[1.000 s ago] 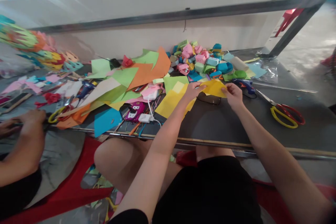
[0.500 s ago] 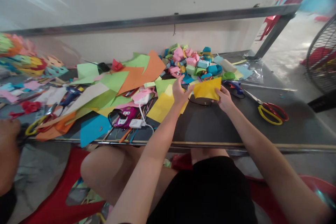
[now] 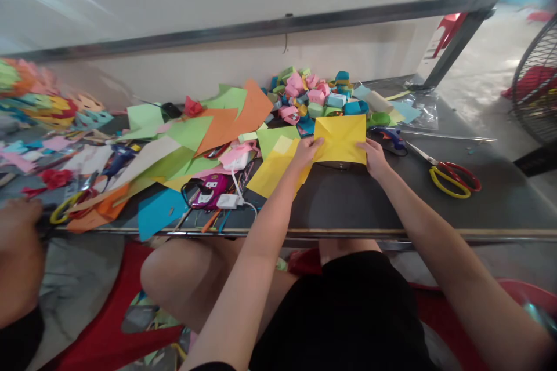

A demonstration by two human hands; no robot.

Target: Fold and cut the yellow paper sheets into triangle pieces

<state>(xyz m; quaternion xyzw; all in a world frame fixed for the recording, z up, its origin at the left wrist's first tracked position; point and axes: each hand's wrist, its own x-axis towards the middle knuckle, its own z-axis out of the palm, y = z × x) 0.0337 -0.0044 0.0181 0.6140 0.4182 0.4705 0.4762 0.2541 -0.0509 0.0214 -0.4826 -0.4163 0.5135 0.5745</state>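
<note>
A square sheet of yellow paper (image 3: 340, 138), with crease lines across it, is held up above the dark table. My left hand (image 3: 307, 152) pinches its left edge and my right hand (image 3: 374, 157) pinches its right edge; both are closed on it. More yellow paper (image 3: 270, 173) lies flat beside my left hand, partly behind the forearm. Beyond the held sheet is a pile of small folded paper pieces (image 3: 317, 95) in pink, green and blue. A blue glue gun (image 3: 391, 136) lies just right of my right hand.
Scissors with red and yellow handles (image 3: 455, 178) lie at the right. A purple power strip (image 3: 211, 190) with cords and a white plug (image 3: 228, 201) sits at the left, among coloured sheets (image 3: 235, 127). Another person's hand (image 3: 20, 217) is at the far left. A fan (image 3: 537, 81) stands at the right.
The yellow paper, bent and tilted before, is now spread flat between my hands. My left hand has moved down from the paper's upper left and closed on its left edge.
</note>
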